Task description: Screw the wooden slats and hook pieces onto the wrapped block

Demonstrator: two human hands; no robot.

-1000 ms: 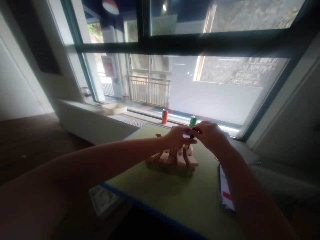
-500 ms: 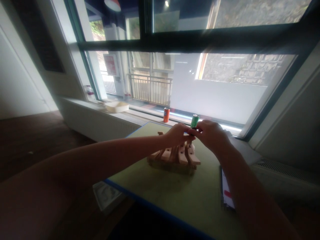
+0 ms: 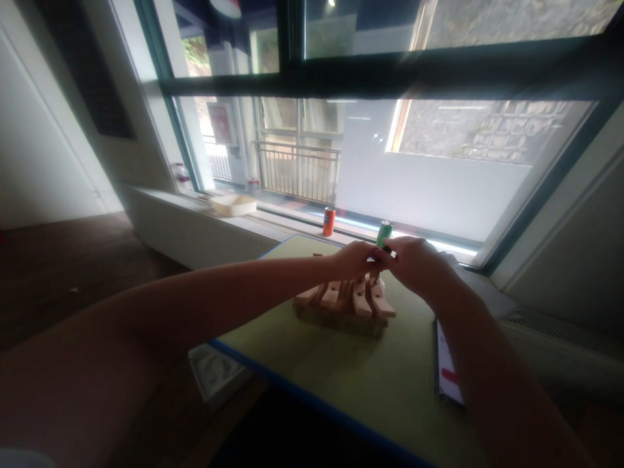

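On the table stands a wooden xylophone-like piece (image 3: pixel 346 302), with pale curved bars that have dark holes and sit on a darker base. Above its right end my left hand (image 3: pixel 353 259) and my right hand (image 3: pixel 414 260) meet fingertip to fingertip. The right fingers pinch a small dark-handled tool (image 3: pixel 387 249), mostly covered by the fingers. My left thumb and fingers are pinched just beside it; what lies between them is hidden. A thin dark part (image 3: pixel 376 279) shows below the fingers, at the rightmost bar.
A green can (image 3: pixel 385 232) stands just behind my hands, an orange can (image 3: pixel 329 221) on the sill. Further left lies a cream tray (image 3: pixel 234 205). The table (image 3: pixel 312 370) has a blue edge; a white-and-red flat item (image 3: pixel 448 370) lies by my right forearm. A window rises behind.
The whole view has shifted slightly, so things appear a little further right. My hands stay together over the wooden piece, with fingers closed a little differently.
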